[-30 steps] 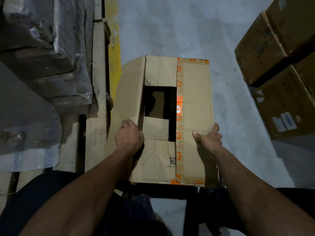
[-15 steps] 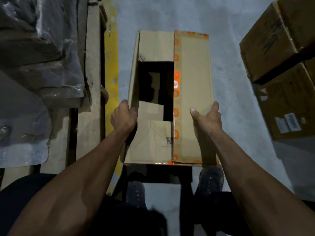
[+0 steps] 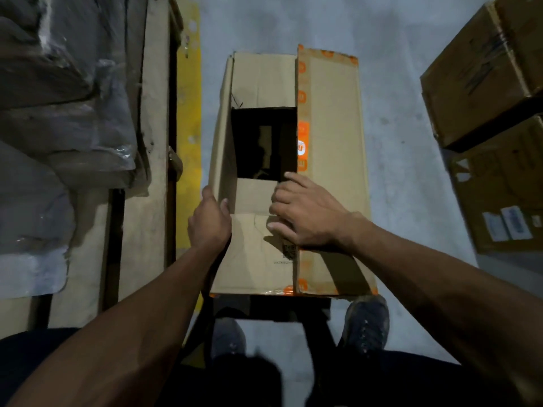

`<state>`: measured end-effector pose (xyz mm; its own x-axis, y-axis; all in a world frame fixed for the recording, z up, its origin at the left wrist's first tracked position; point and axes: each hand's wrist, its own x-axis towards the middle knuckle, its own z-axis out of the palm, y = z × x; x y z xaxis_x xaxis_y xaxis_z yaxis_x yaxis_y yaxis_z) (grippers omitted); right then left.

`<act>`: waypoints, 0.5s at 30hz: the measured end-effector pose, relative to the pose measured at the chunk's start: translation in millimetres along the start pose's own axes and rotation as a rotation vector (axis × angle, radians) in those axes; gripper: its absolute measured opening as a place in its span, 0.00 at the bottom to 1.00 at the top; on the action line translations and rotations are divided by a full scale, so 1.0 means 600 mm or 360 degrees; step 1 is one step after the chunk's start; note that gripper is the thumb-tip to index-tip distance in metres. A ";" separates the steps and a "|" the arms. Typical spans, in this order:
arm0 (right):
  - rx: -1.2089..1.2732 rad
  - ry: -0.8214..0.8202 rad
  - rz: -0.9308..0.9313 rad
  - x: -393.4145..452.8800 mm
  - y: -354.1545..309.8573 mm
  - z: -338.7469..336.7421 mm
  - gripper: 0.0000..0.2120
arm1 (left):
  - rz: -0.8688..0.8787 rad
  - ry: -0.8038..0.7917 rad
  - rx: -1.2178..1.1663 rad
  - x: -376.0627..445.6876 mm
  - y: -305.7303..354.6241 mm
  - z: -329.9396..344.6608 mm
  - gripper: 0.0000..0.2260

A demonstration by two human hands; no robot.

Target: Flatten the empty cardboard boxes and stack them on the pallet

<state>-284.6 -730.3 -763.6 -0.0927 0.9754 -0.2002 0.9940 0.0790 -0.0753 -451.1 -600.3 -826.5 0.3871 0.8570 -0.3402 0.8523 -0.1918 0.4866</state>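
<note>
A tall empty cardboard box with orange tape along its flap seam stands in front of me, its top partly open onto a dark inside. My left hand grips the box's left top edge, thumb over the rim. My right hand lies across the middle of the top, fingers spread over the short inner flap and the edge of the right flap. A wooden pallet runs along the left, loaded with plastic-wrapped goods.
A yellow floor line runs between the pallet and the box. Stacked closed cartons stand at the right. Grey concrete floor lies between them and the box. My shoes are just below the box.
My right hand left the box's right edge and moved onto the middle flaps. The box has squared up and its left flap has dropped out of sight. My left hand stays on the left edge.
</note>
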 end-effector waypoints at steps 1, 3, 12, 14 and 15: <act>-0.0056 -0.0077 -0.0032 0.008 0.002 0.000 0.26 | -0.0009 0.0003 0.0005 0.001 -0.001 0.000 0.21; -0.0206 -0.0181 -0.0075 0.013 0.010 0.000 0.28 | -0.0013 0.0009 -0.0002 0.002 -0.003 0.001 0.22; -0.0357 -0.0255 -0.0082 -0.013 0.014 -0.079 0.22 | -0.0027 -0.0035 -0.0007 -0.004 0.002 -0.003 0.21; -0.0340 -0.0263 -0.0016 -0.035 0.018 -0.108 0.22 | -0.0020 -0.0068 -0.0029 -0.006 0.002 -0.008 0.21; -0.0357 -0.0276 0.0011 -0.047 0.022 -0.123 0.24 | -0.0016 -0.0090 -0.0057 -0.007 0.003 -0.010 0.21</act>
<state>-264.4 -741.8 -687.1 -0.0752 0.9277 -0.3656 0.9808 0.1350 0.1408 -453.4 -601.5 -819.3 0.3987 0.8303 -0.3895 0.8435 -0.1653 0.5111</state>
